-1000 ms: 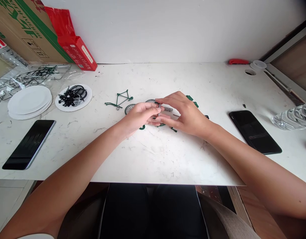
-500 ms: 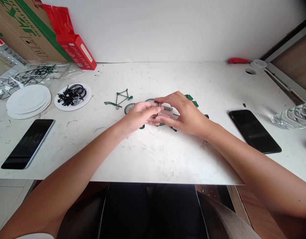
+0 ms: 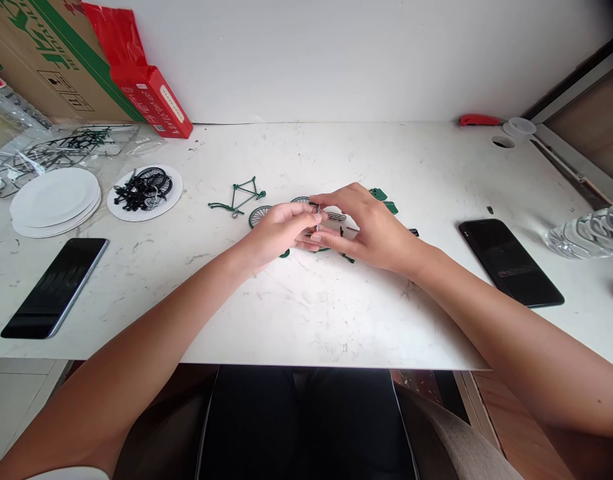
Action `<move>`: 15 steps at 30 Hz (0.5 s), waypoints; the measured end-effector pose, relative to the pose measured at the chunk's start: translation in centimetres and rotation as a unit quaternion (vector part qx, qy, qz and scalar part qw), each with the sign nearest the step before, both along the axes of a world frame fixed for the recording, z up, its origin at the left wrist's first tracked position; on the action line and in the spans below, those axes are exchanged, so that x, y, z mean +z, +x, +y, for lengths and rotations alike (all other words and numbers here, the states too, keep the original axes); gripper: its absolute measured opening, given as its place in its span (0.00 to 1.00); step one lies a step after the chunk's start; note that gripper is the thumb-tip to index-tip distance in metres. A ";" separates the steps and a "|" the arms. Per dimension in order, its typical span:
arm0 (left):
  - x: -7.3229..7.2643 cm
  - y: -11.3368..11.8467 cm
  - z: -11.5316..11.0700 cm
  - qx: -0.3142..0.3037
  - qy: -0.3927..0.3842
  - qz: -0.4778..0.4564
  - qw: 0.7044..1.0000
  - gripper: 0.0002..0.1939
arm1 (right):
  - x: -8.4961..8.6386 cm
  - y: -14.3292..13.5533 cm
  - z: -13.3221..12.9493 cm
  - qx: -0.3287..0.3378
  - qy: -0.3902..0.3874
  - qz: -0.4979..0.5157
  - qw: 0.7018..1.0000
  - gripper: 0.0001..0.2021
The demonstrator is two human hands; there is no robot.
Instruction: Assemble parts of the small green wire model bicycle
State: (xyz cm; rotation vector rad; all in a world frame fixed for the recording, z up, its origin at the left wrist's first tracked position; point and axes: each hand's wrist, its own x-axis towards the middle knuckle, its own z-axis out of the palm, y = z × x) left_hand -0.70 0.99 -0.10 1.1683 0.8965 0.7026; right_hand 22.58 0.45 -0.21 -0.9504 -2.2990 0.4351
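While the left hand (image 3: pixel 281 230) steadies it, the right hand (image 3: pixel 371 230) pinches a small metal part (image 3: pixel 318 217).

Both forearms are seen bare from elbow to wrist, and no ring, watch or glove is worn on the left hand (image 3: pixel 281 230) or the right hand (image 3: pixel 371 230). A white sleeve edge is glimpsed at the left upper arm, and dark trousers are worn.

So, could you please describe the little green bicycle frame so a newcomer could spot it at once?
Start at the white marble table and find the paper plate of black parts at its left rear. Between that plate and the left hand lies the green bicycle frame, flat on the table. Unlike the loose wheel beside it, it is a bare wire triangle.
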 end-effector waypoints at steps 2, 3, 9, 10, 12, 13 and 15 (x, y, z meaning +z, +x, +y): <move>-0.1 0.0 0.0 -0.002 0.002 -0.001 1.000 0.11 | 0.0 0.0 0.0 0.002 0.001 0.002 1.000 0.28; -0.1 0.0 0.0 -0.002 0.004 -0.001 1.000 0.11 | 0.0 0.0 0.0 0.002 0.001 0.003 1.000 0.28; 0.1 0.1 0.0 0.009 -0.008 0.009 1.000 0.11 | 0.0 -0.1 -0.1 -0.001 -0.010 -0.004 1.000 0.27; 0.2 0.1 0.0 0.010 -0.009 0.010 1.000 0.11 | 0.0 -0.1 -0.1 -0.001 -0.012 -0.005 1.000 0.27; 0.2 0.2 0.0 0.011 -0.009 0.010 1.000 0.10 | -0.1 0.0 0.0 -0.001 -0.015 -0.007 1.000 0.28; 0.2 0.2 0.0 0.012 -0.010 0.010 1.000 0.10 | -0.1 0.0 0.0 -0.001 -0.017 -0.007 1.000 0.28; 0.2 0.2 0.0 0.013 -0.010 0.011 1.000 0.10 | -0.1 0.0 -0.1 -0.002 -0.021 -0.008 1.000 0.28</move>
